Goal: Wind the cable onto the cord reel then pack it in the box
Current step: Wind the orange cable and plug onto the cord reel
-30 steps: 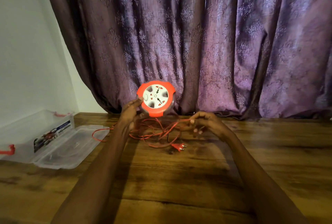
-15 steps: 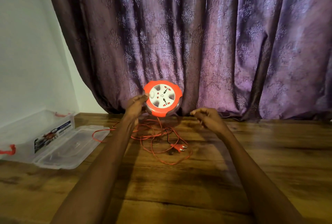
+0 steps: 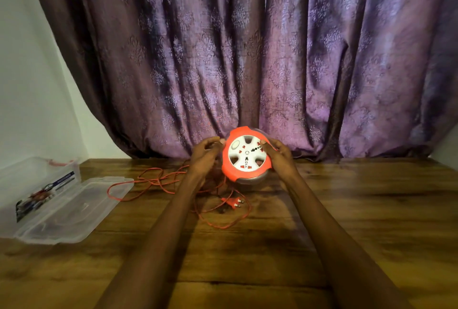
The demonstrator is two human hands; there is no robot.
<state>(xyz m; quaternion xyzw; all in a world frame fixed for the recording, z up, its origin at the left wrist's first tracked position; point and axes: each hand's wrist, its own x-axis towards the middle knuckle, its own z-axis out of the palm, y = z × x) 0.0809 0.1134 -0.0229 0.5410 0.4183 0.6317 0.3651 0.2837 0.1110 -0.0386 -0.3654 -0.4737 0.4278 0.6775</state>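
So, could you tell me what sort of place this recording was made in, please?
Probably a room in a home. A heavy purple patterned curtain hangs to a wooden table set against a plain white wall, and a clear plastic storage box lies open at one side.

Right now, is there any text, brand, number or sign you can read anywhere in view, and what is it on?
None can be read.
Label on the clear plastic box: a dark blue strip with pale lettering above a picture, too blurred to read.
Face of the cord reel: sockets, a round switch and red marks, no legible words or numbers.
Plug and cable: no print visible.
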